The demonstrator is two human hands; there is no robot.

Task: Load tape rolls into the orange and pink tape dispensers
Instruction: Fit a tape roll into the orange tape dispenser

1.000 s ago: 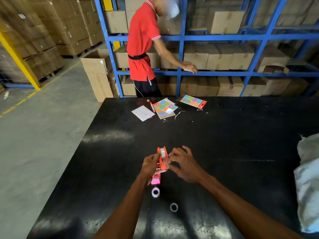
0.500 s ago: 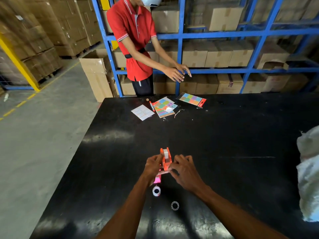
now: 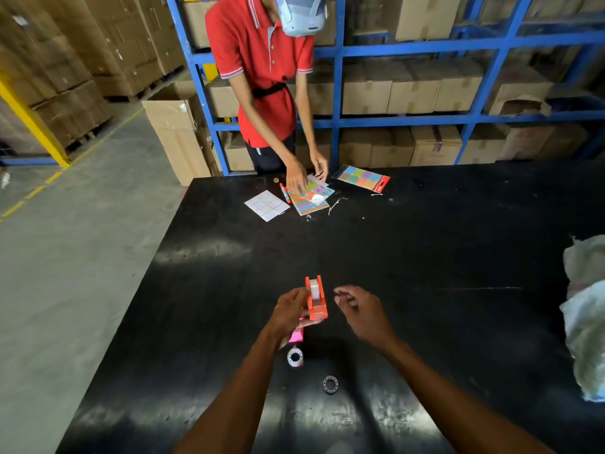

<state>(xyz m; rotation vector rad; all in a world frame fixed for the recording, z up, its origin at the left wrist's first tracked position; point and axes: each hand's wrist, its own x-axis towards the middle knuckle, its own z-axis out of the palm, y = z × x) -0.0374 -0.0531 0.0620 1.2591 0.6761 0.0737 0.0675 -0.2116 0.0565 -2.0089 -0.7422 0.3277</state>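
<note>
My left hand [image 3: 289, 311] grips the orange tape dispenser [image 3: 317, 301] by its left side, holding it upright over the black table [image 3: 425, 273]. A clear tape roll [image 3: 314, 287] sits inside it. To the dispenser's right, my right hand [image 3: 358, 309] hovers free of it with fingers loosely curled and nothing in them. The pink dispenser [image 3: 296, 335] lies on the table under my left hand, mostly hidden. A white tape roll [image 3: 295, 357] lies just below it, and a small dark ring-shaped core [image 3: 330, 384] rests nearer to me.
Across the table a person in a red shirt [image 3: 262, 60] handles coloured sticker sheets [image 3: 311, 198]; a white label sheet [image 3: 266, 205] and a sticker pack [image 3: 361, 178] lie nearby. White plastic bags [image 3: 586, 316] sit at the right edge. Blue racks of cartons [image 3: 409, 90] stand behind.
My right hand has let go of the orange dispenser and moved off to the right. The person opposite has turned to the table and put both hands on the sticker sheets.
</note>
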